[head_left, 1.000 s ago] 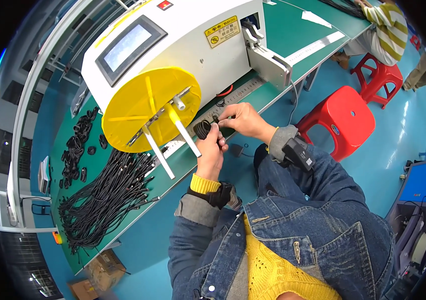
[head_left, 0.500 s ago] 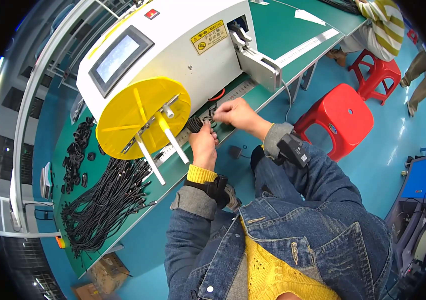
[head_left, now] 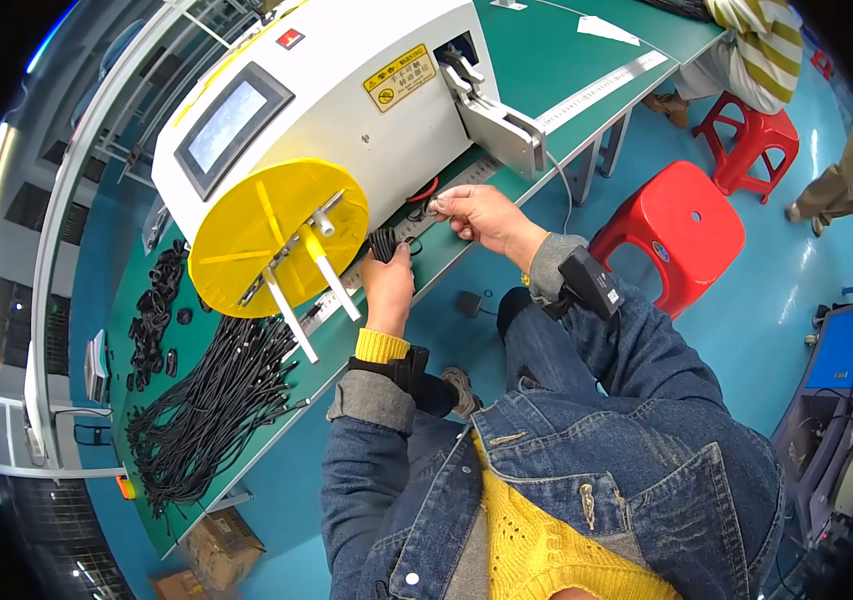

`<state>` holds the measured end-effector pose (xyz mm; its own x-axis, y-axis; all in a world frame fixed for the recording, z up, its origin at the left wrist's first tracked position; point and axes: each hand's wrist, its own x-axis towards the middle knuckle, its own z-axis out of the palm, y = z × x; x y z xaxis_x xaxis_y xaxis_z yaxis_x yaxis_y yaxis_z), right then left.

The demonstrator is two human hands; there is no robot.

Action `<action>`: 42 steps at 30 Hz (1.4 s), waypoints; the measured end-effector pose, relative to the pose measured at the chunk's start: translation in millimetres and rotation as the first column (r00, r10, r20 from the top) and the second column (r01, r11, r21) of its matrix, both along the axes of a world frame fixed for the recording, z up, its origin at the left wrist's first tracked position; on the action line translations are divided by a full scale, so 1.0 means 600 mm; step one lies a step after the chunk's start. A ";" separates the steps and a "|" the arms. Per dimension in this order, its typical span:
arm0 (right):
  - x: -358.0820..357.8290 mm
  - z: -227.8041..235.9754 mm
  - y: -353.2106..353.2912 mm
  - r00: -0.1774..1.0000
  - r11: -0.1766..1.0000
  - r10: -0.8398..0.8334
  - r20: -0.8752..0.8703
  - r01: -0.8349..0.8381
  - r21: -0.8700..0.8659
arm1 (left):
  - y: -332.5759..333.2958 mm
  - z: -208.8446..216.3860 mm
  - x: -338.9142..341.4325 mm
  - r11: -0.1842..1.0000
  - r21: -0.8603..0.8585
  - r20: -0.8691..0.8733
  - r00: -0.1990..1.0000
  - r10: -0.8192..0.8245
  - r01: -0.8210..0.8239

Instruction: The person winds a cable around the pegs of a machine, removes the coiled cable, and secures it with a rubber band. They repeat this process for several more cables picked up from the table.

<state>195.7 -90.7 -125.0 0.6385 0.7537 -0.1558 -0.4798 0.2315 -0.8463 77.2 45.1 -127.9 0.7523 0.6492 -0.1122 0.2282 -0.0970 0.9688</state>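
Observation:
My left hand [head_left: 388, 287] is closed around a small coil of black cable [head_left: 383, 243], beside the yellow disc [head_left: 291, 195] of a white machine [head_left: 366, 100]. To its right, my right hand [head_left: 486, 217] is raised over the table's front edge, thumb and fingertips pinched together. Something small and pale shows at those fingertips, too small to name. A gap separates the two hands. Two white rods [head_left: 331, 282] stick out from the disc, close to my left hand. Behind the hands, a steel ruler strip [head_left: 471, 176] lies along the green table.
A large bundle of straight black cables [head_left: 211, 410] lies at the table's left, with several coiled black cables [head_left: 151, 320] behind it. Red stools [head_left: 681, 225] stand at right. A person in a striped sleeve [head_left: 756, 45] sits at far right. Cardboard boxes [head_left: 218, 550] are under the table.
My hands have moved apart: the left, with the coil, slightly left and down, the right slightly to the right. The view has shifted a little.

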 end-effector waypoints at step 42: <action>-0.191 0.032 -0.030 0.853 0.866 0.500 0.147 -0.490 -0.099 | -0.022 0.037 -0.229 0.829 -0.416 0.166 0.927 -0.336 0.375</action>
